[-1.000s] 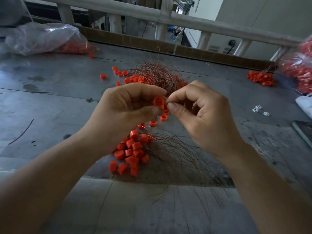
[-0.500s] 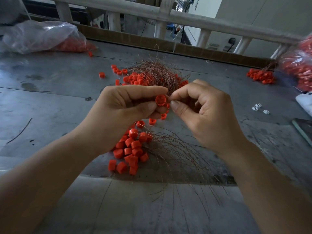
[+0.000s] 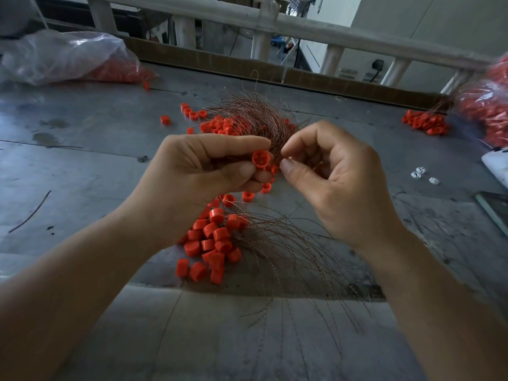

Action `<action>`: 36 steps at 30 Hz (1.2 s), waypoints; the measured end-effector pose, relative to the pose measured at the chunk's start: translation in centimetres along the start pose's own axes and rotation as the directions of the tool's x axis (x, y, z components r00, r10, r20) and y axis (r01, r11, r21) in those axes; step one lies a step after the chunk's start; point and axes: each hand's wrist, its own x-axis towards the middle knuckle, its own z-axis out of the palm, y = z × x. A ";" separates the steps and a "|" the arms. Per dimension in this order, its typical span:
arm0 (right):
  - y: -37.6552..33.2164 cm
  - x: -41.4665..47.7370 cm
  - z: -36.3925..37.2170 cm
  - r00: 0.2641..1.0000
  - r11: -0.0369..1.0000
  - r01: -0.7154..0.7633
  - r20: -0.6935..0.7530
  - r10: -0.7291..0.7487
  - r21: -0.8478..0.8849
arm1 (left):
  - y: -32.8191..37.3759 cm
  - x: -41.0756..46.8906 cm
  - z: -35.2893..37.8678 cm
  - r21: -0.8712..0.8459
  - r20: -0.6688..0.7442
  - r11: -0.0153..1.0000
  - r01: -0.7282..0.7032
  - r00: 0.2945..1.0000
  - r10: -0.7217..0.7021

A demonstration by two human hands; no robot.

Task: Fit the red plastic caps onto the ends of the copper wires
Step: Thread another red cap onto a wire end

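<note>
My left hand (image 3: 200,171) pinches a red plastic cap (image 3: 260,159) between thumb and fingers, its open end facing me, above the grey table. My right hand (image 3: 335,177) is just right of the cap, with thumb and forefinger tips pinched together close to it; any wire between them is too thin to see. A bundle of copper wires (image 3: 255,119) lies behind the hands among loose red caps (image 3: 220,125). Below the hands lies a heap of capped wires (image 3: 211,243), their copper strands (image 3: 291,259) fanning toward the near edge.
A clear plastic bag (image 3: 68,59) with red caps lies at the far left, another bag (image 3: 486,105) at the far right beside a small pile of caps (image 3: 424,122). Small white parts (image 3: 420,174) lie at the right. A railing (image 3: 302,26) runs behind the table.
My right hand's fingertips have drawn slightly away from the cap, leaving a small gap. My left hand still holds the cap in about the same place.
</note>
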 end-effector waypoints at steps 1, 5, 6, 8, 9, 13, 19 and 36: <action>0.0 0.0 0.0 1.000 1.000 -0.013 0.000 0.013 0.019 | 0.0 0.0 0.0 -0.011 0.002 1.000 0.002 1.000 -0.002; 0.0 0.1 -0.1 0.996 0.981 -0.092 0.007 0.092 0.172 | 0.1 -0.1 0.0 -0.087 0.030 0.996 -0.001 1.000 0.004; 0.0 0.1 -0.1 0.992 0.968 -0.122 0.019 0.121 0.219 | 0.2 -0.1 0.0 -0.098 0.037 0.995 -0.005 0.999 0.008; -0.1 0.2 0.0 0.981 0.935 -0.194 0.065 0.183 0.296 | 0.2 -0.1 0.0 -0.121 0.050 0.993 -0.006 0.999 0.012; -0.1 0.2 0.0 0.973 0.915 -0.232 0.096 0.212 0.330 | 0.2 -0.1 0.0 -0.130 0.055 0.992 -0.002 0.998 0.009; -0.2 0.1 0.8 0.943 0.863 -0.325 0.202 0.265 0.388 | 0.0 -0.3 0.3 -0.117 0.074 0.993 0.017 0.997 -0.009; 0.3 0.2 0.5 0.956 0.897 -0.288 0.153 0.250 0.335 | -0.1 -0.1 0.2 -0.155 0.017 0.987 0.040 0.999 -0.038; 0.4 0.2 -0.3 0.989 0.970 -0.149 0.013 0.149 0.191 | 0.3 -0.1 0.4 -0.167 -0.039 0.981 0.097 0.994 -0.105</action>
